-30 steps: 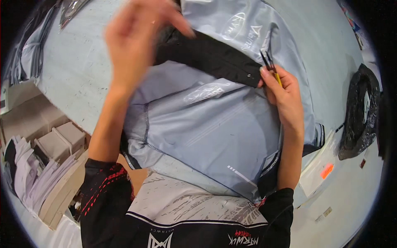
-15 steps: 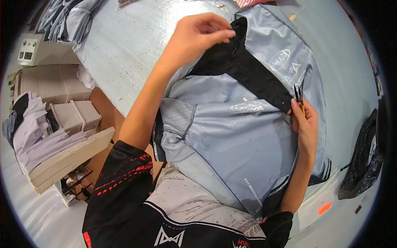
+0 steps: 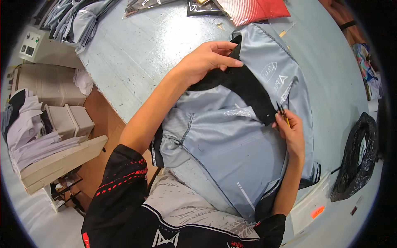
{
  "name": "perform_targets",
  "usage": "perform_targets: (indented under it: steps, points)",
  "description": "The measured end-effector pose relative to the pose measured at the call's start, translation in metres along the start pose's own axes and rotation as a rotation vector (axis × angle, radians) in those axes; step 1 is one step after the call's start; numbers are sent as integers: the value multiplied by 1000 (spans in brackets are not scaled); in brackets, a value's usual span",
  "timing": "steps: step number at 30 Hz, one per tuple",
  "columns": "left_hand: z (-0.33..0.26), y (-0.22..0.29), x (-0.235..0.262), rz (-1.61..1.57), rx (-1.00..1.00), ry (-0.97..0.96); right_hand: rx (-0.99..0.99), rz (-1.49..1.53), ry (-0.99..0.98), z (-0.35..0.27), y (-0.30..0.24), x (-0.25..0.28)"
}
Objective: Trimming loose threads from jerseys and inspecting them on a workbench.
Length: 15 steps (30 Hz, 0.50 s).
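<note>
A light blue-grey sports shirt (image 3: pixel 244 153), turned inside out with its seams showing, lies spread before me. Its black collar band (image 3: pixel 250 89) runs slantwise across the upper part. At the band's far end, my left hand (image 3: pixel 209 60) pinches the black cloth between thumb and fingers. My right hand (image 3: pixel 292 129) grips the band's near right corner with thumb and finger. Tucked in that same hand are small thread snips (image 3: pixel 283 112) with dark blades pointing up and a yellow handle. The palm hides part of the handle.
Folded grey garments (image 3: pixel 80 22) hang over the table's far left corner. Packed clothing, one piece red (image 3: pixel 252 10), lies at the back. A black plastic bag (image 3: pixel 356 159) rests at right. Left of the table stand beige boxes (image 3: pixel 68 120) and a wooden tray (image 3: pixel 64 163) of pale cloth.
The left hand has come down and closed on the collar cloth. My right hand holds its corner and the snips. The view has shifted, showing more of the packed clothing at the back.
</note>
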State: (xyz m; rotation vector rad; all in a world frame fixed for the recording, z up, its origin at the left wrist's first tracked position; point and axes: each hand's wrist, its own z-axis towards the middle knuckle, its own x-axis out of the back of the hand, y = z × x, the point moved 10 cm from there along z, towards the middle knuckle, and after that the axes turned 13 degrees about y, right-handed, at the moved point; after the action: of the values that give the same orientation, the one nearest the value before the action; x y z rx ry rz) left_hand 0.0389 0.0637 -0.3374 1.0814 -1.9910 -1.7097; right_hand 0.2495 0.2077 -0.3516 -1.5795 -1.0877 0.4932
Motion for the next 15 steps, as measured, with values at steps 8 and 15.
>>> perform_targets:
  steps: [8, 15]
  points:
    - [9, -12, 6, -420, 132, 2, 73, -13, -154, -4, -16, -16]
    - [15, -11, 18, -603, 82, 167, 51, 31, -175, -5, -7, -9]
